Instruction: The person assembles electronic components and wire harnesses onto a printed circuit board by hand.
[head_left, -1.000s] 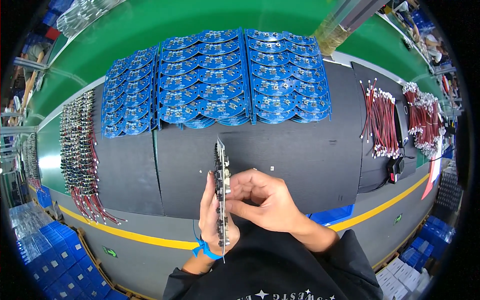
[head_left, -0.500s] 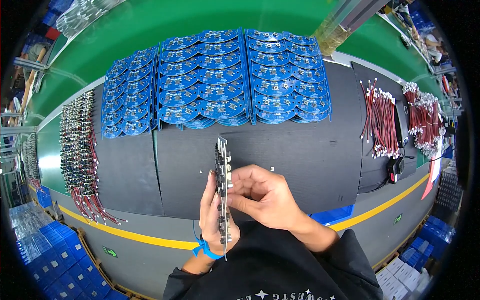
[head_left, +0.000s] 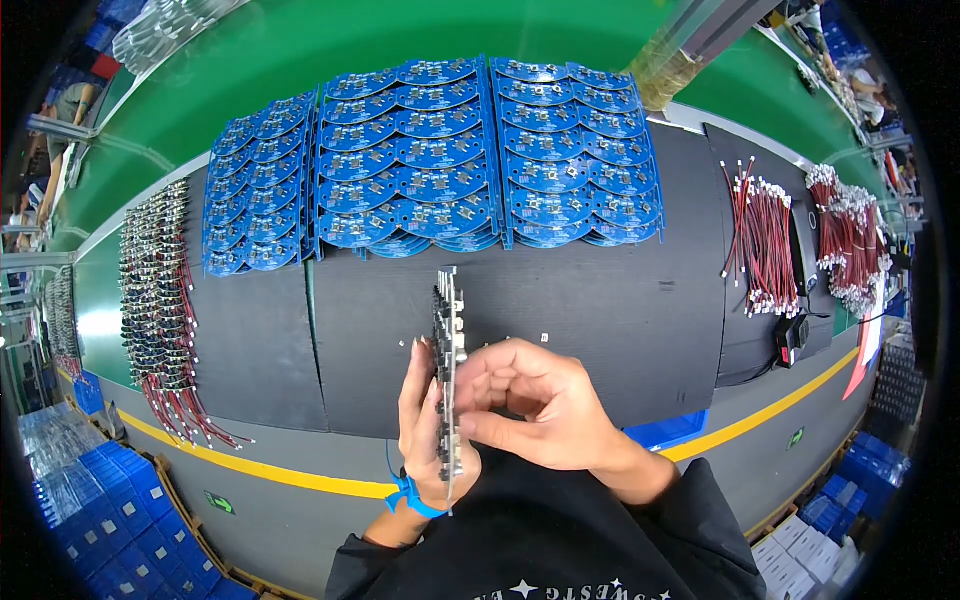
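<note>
Seen almost edge-on, a circuit board panel [head_left: 449,370] stands upright in front of me, with black parts along its left face and pale connectors along its right face. My left hand [head_left: 424,430] grips it from the left, fingers stretched up along that side. A blue band [head_left: 408,494] circles my left wrist. My right hand [head_left: 535,405] is at the panel's right face, its fingers loosely curled and the thumb apart from them. Its fingertips are at or close to the connectors; whether they press on the panel I cannot tell. Nothing shows between its fingers.
Blue circuit boards [head_left: 405,160] lie in overlapping rows on the black table mat [head_left: 620,320]. At the left are stacked boards with red wires [head_left: 160,300]. Red cable bundles [head_left: 765,245] lie right, near a black device [head_left: 790,340]. Small white bits [head_left: 544,338] dot the mat.
My right hand has slid slightly down and right along the panel, and its thumb and fingers have spread apart. The panel has turned a little. My left hand keeps its hold.
</note>
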